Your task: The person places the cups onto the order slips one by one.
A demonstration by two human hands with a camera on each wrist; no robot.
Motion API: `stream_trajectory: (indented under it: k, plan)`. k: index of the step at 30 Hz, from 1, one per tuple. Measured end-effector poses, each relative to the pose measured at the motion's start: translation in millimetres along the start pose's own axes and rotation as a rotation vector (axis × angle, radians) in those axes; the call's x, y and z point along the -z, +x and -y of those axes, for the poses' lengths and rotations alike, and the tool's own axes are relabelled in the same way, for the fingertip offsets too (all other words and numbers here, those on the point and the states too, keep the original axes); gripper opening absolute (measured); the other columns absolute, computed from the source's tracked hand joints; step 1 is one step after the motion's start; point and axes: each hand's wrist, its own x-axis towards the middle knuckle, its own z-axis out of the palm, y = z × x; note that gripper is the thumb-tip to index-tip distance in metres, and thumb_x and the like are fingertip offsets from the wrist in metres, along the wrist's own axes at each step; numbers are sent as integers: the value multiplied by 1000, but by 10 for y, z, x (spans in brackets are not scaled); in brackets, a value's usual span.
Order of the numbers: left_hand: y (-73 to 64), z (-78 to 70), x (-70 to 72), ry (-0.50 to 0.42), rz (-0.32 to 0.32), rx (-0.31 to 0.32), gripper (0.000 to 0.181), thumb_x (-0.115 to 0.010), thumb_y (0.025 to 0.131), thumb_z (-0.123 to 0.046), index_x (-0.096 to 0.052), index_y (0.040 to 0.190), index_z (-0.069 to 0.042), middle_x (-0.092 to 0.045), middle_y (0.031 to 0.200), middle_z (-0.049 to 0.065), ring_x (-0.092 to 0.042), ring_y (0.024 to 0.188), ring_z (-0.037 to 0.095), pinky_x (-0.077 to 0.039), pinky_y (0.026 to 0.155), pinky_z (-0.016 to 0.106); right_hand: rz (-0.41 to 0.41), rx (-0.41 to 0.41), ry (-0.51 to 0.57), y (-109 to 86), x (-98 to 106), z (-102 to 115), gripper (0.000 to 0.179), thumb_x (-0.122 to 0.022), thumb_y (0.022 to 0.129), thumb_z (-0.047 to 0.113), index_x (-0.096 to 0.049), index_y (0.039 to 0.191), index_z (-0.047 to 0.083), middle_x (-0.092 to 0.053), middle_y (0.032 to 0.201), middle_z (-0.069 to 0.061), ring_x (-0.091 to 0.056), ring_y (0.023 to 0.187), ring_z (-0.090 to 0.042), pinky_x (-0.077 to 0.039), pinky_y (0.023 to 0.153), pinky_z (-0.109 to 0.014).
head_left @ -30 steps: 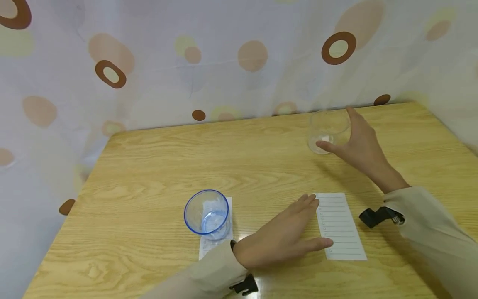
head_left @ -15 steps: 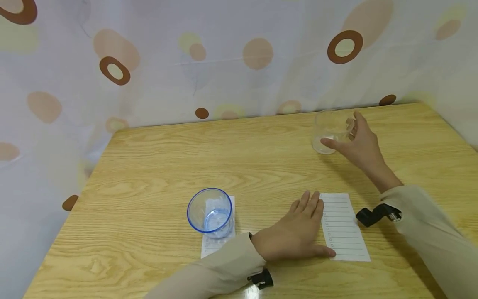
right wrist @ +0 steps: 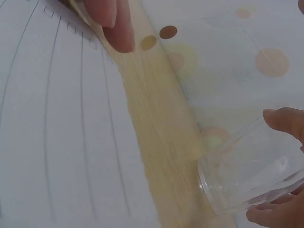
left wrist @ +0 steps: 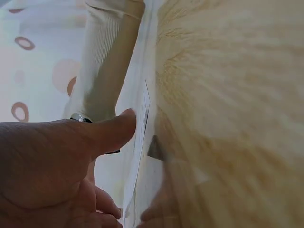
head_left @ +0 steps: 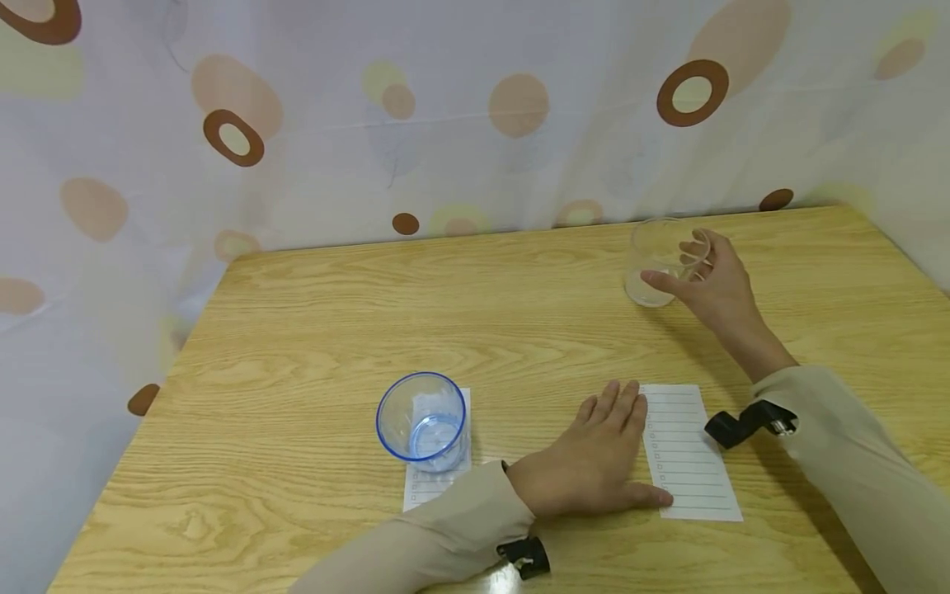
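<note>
Near the table's back right, my right hand (head_left: 716, 285) grips a clear cup (head_left: 655, 285), its fingers showing behind the wall and its thumb on the near side. In the right wrist view the same clear cup (right wrist: 251, 166) sits between thumb and fingers. My left hand (head_left: 594, 466) lies with straight fingers on the table, its fingertips and thumb at the left edge of a lined paper slip (head_left: 690, 454). In the left wrist view its thumb (left wrist: 111, 133) is beside the slip.
Left of my left hand, a blue-rimmed clear bowl-like cup (head_left: 434, 441) stands on a second lined slip (head_left: 423, 495), which it partly covers. The wooden table (head_left: 297, 330) ends at a curtain (head_left: 445, 107) with brown and peach spots.
My left hand has come down and right onto the slip's left edge. The fingers of my right hand have curled round the clear cup, which stays about where it was.
</note>
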Motion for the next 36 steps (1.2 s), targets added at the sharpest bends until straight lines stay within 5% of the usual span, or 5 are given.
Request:
stream_trajectory:
  k: [9,26,36]
  plan:
    - [51,-18,-44,80,21,-1,96,-36,88,-73,-4,156,-14,8,161,0,10,146,22,-5,119,37,-28,1,15,3,26,-36,102,-77,81,41,-14,154,8,-30,153,-18,-26,141,-39,-31,109,-55]
    - [21,-12,-45,92,29,17,98,-34,89,-74,-3,155,-8,7,161,7,8,146,21,-5,119,35,21,77,-3,-306,122,-47,90,-75,86,29,-18,154,15,-33,152,-11,-34,138,-33,-32,109,-53]
    - [38,-20,-53,90,23,17,99,-35,88,-74,-5,155,-8,6,161,8,7,147,21,-6,118,35,22,100,-5,-493,118,13,86,-74,87,25,-20,153,12,-38,149,-14,-38,134,-33,-30,113,-35]
